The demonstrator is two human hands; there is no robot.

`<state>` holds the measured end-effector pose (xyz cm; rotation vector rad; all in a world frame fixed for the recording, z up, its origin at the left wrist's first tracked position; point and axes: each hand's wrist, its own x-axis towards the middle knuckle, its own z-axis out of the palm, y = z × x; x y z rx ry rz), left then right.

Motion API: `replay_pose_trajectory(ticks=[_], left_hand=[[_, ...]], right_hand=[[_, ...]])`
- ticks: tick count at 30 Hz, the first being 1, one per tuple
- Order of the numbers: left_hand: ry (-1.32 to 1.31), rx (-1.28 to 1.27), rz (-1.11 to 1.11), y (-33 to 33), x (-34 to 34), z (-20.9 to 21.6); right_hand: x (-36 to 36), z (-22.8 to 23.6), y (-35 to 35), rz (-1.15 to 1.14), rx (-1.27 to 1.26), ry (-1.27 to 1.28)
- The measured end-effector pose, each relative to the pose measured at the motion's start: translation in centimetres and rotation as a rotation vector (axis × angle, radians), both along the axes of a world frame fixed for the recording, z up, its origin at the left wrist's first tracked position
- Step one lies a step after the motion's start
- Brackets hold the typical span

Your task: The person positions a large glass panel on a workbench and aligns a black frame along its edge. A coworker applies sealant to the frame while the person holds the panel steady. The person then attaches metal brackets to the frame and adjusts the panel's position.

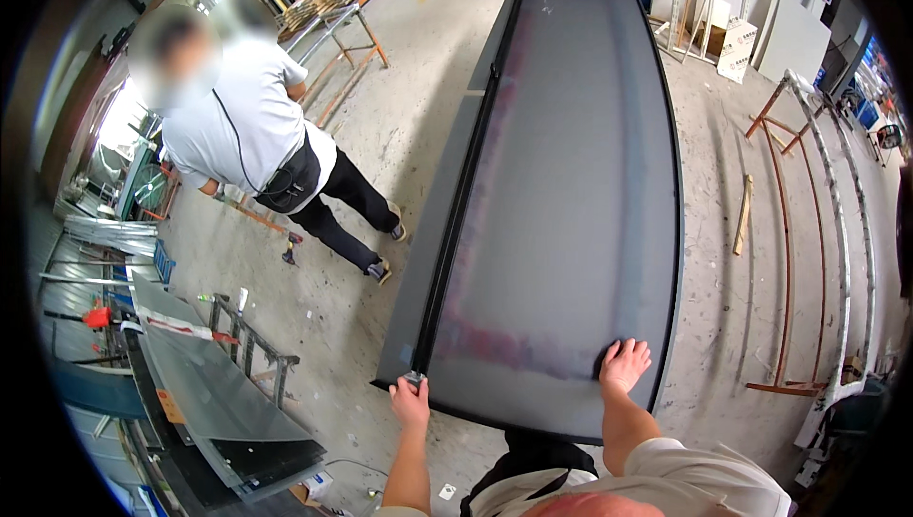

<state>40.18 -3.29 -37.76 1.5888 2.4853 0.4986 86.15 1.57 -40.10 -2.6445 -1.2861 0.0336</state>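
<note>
A long grey panel (561, 194) with a black edge strip stretches away in front of me. Along its left side runs a long black bar (466, 198), reaching from the near corner to the far end. My left hand (411, 403) is closed at the bar's near end, its fingers on a small silvery metal piece (414, 378). Near the panel's lower right, my right hand (627, 365) rests on the surface with fingers bent but apart. A dark patch shows beside its fingertips; shadow or object, I cannot tell. Reddish and bluish smears mark the panel.
A person in a white shirt (242, 103) stands left of the panel, facing away; another is partly hidden behind. Stacked sheets (219, 365) lean at the lower left. Metal trestles (785, 241) stand at right, with a wooden strip (743, 215) on the concrete floor.
</note>
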Motion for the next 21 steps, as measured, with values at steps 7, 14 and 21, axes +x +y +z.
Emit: replay_pose_trajectory(ticks=[7, 14, 21], left_hand=[[0.004, -0.036, 0.059, -0.4, -0.1, 0.1], [0.015, -0.101, 0.035, 0.4, -1.0, -0.3], [-0.187, -0.100, -0.020, 1.0, -1.6, 1.4]], right_hand=[[-0.4, 0.0, 0.6, 0.017, 0.042, -0.016], [-0.3, -1.4, 0.3, -0.035, 0.051, -0.068], [-0.6, -1.4, 0.3, 0.000, 0.072, -0.122]])
